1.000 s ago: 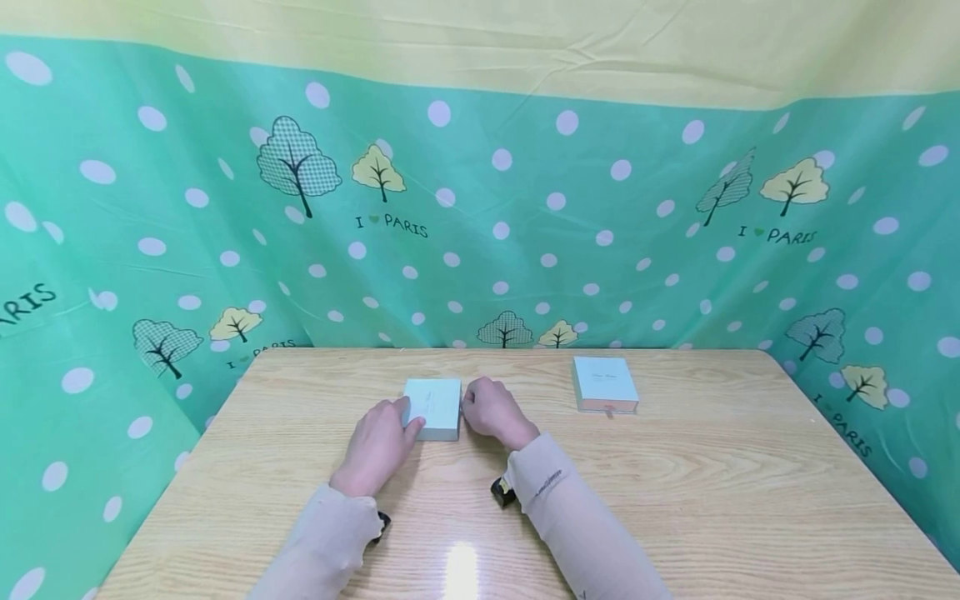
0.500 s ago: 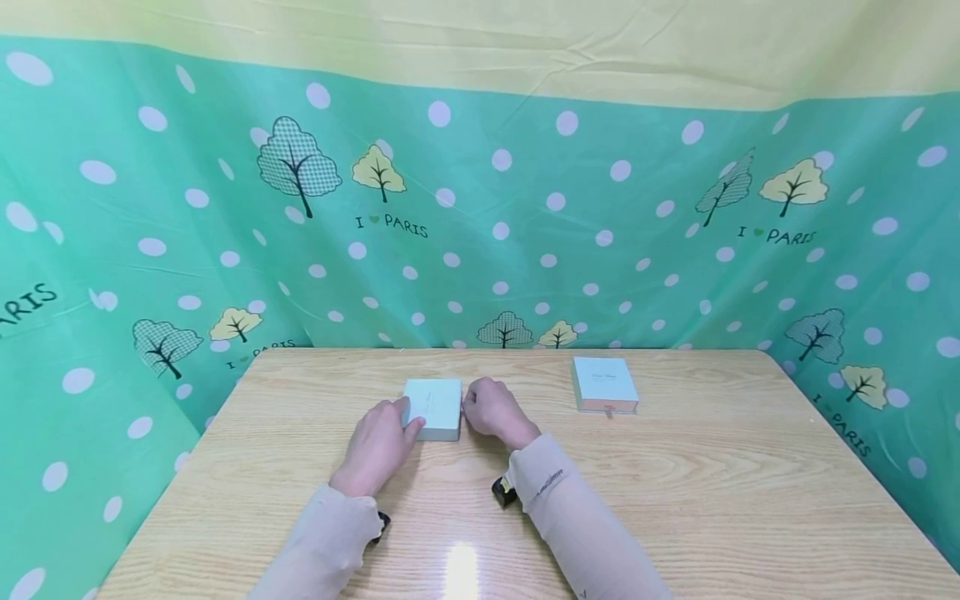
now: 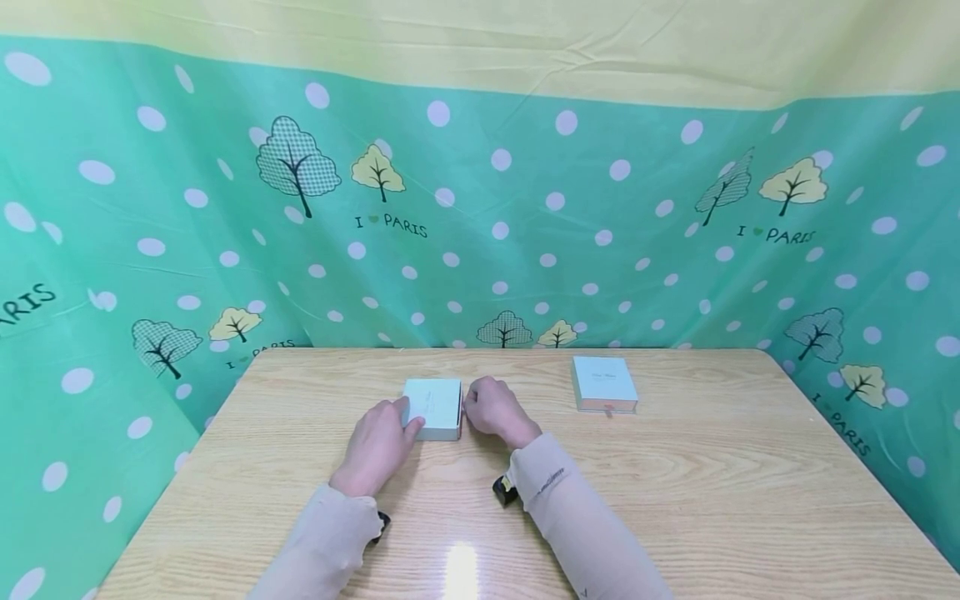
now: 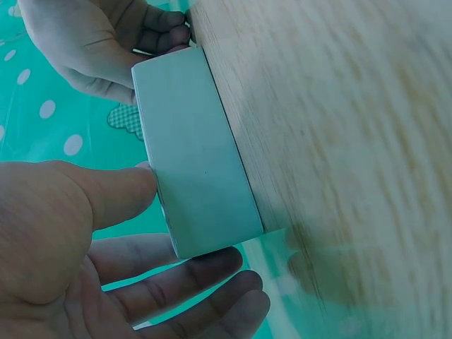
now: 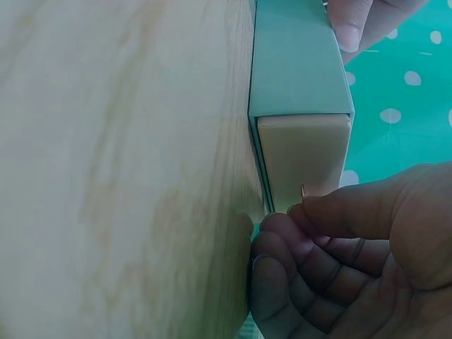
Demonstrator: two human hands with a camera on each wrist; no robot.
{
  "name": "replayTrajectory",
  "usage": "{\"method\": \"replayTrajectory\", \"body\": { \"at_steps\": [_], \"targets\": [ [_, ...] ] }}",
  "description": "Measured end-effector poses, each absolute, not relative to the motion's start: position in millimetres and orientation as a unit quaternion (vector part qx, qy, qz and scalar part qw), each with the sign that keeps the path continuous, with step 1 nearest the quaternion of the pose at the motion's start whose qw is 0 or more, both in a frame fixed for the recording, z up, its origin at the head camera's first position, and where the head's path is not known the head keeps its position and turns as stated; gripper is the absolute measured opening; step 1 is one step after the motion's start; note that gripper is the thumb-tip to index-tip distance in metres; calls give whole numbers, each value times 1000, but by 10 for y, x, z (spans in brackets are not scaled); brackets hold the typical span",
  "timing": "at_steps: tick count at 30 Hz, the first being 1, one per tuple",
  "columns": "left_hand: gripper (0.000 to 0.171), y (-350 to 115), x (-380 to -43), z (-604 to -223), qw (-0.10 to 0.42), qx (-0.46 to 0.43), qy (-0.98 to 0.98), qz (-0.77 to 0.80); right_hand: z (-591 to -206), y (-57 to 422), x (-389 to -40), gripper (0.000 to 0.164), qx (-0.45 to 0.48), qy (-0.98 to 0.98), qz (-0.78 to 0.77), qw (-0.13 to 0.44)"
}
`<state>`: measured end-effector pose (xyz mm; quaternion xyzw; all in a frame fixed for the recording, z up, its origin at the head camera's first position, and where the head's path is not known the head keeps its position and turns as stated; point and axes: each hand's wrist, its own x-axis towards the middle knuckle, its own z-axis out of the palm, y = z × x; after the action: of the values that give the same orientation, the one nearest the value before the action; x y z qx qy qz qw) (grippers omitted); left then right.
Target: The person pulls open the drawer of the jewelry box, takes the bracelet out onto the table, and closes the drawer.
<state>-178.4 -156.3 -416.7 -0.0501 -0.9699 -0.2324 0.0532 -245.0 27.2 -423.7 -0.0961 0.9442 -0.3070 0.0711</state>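
Observation:
A pale blue drawer box lies on the wooden table, left of centre in the head view. My left hand holds it from the left, thumb on the top and fingers along the far left side. At its right end, my right hand pinches the small ribbon tab between thumb and index finger. The other fingers of that hand are curled beside the table surface. In the right wrist view the pinkish drawer front shows within the sleeve's end, and the head view has a thin dark gap there.
A second pale blue box stands farther right near the back of the table, its pinkish front and ribbon tab facing me. Behind the table hangs a green dotted curtain with printed trees.
The drawer has slid slightly rightward out of its sleeve, so a dark gap now shows at the box's right edge. My right hand has shifted a little right; the left stays put.

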Motion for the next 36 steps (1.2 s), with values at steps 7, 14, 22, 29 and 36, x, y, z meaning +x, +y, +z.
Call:
{"method": "replayTrajectory", "body": {
  "at_steps": [7, 14, 22, 29, 36],
  "targets": [
    [52, -1562, -1786, -4171, 57, -53, -970, -230, -4232, 280, -2444, 33, -92, 944, -308, 72],
    [52, -1558, -1788, -4182, 56, -51, -971, -227, -4228, 285, -2443, 31, -84, 943, -312, 79],
    [51, -1554, -1787, -4182, 62, -55, -972, -220, -4219, 291, -2434, 32, -82, 943, -314, 80],
    [51, -1555, -1780, -4178, 70, -58, -972, -217, -4222, 300, -2443, 31, -83, 943, -312, 78],
    [52, -1553, -1786, -4177, 70, -56, -972, -218, -4237, 310, -2453, 34, -82, 943, -315, 77]
  ]
}}
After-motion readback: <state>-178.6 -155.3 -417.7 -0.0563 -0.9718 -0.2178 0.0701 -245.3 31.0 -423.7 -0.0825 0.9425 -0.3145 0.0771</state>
